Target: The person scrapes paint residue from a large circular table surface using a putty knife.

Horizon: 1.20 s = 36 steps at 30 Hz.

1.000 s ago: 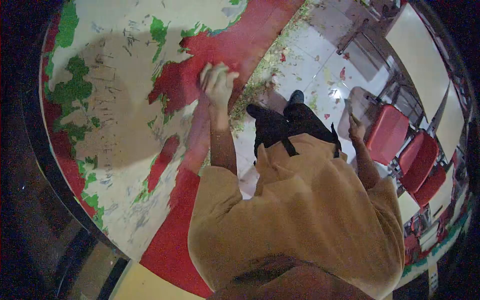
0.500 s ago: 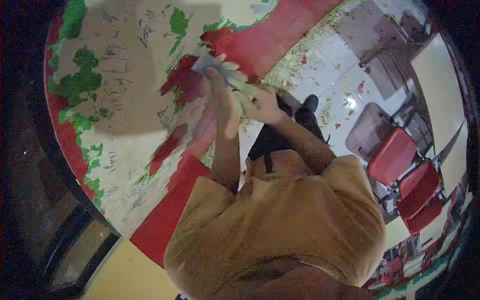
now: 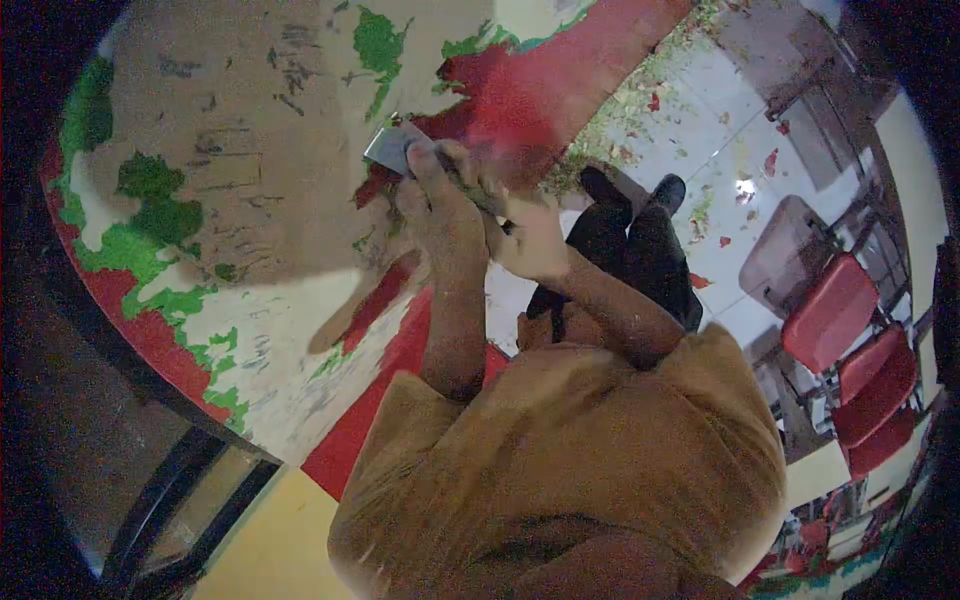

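Note:
A paint scraper [image 3: 388,148] with a wide flat metal blade lies against the wall [image 3: 320,60], its edge at a patch of red paint. My left hand [image 3: 440,205] is closed on it close to the blade, fingers pressed along its back. Behind that, my right hand [image 3: 532,238] grips the handle end, which is mostly hidden by the fingers. Around the blade the wall is pale where paint is gone, with ragged red paint [image 3: 520,90] and green paint [image 3: 380,45] left on it.
Paint flakes [image 3: 625,110] litter the white tile floor along the wall's foot. My shoes [image 3: 668,190] stand near them. Red chairs [image 3: 832,312] are to the right. A dark window frame [image 3: 165,500] shows at lower left, beside a yellow surface [image 3: 260,540].
The view has shifted, so wall and chairs sit differently in the picture. The scraper blade has moved left relative to the wall's red patch, both hands staying on the tool.

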Each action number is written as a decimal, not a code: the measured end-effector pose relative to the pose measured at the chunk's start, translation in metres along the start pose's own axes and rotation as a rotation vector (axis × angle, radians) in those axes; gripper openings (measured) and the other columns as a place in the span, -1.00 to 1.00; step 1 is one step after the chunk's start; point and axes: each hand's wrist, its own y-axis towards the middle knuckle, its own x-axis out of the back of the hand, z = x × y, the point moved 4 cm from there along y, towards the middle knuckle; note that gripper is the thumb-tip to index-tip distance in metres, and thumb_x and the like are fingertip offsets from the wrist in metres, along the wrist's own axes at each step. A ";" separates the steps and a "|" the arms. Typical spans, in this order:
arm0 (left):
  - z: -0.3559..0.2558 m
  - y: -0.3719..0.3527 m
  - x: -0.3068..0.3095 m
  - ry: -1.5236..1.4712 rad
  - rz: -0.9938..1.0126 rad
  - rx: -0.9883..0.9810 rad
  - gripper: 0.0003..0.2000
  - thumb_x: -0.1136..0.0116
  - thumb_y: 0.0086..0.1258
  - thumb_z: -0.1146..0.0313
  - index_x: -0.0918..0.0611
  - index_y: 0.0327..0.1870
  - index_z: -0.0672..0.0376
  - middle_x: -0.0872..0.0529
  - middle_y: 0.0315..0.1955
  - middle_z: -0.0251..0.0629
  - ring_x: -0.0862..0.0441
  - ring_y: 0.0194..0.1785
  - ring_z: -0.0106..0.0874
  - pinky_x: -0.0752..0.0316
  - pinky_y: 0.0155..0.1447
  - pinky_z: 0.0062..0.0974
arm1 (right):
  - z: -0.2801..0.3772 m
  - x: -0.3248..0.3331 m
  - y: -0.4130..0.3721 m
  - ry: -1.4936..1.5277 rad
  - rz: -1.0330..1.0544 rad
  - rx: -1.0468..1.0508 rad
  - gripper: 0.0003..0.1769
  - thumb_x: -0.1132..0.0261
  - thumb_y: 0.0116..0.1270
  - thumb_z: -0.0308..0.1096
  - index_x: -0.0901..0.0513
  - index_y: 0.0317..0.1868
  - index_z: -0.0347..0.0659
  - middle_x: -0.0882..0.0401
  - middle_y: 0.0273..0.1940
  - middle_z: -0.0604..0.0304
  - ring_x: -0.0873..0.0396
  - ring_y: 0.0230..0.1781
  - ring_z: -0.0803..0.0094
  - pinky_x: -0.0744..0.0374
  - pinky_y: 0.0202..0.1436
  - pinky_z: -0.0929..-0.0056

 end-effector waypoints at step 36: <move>-0.012 -0.010 -0.007 0.251 -0.193 -0.173 -0.61 0.20 0.50 0.11 -0.43 -0.50 0.19 -0.40 -0.66 -0.39 -0.32 -0.62 -0.55 -0.28 -0.53 -0.57 | 0.006 -0.001 0.012 0.053 -0.052 0.038 -0.64 -0.19 0.09 -0.43 -0.61 -0.04 -0.17 -0.59 -0.35 -0.05 -0.60 -0.43 0.06 -0.52 -0.39 0.29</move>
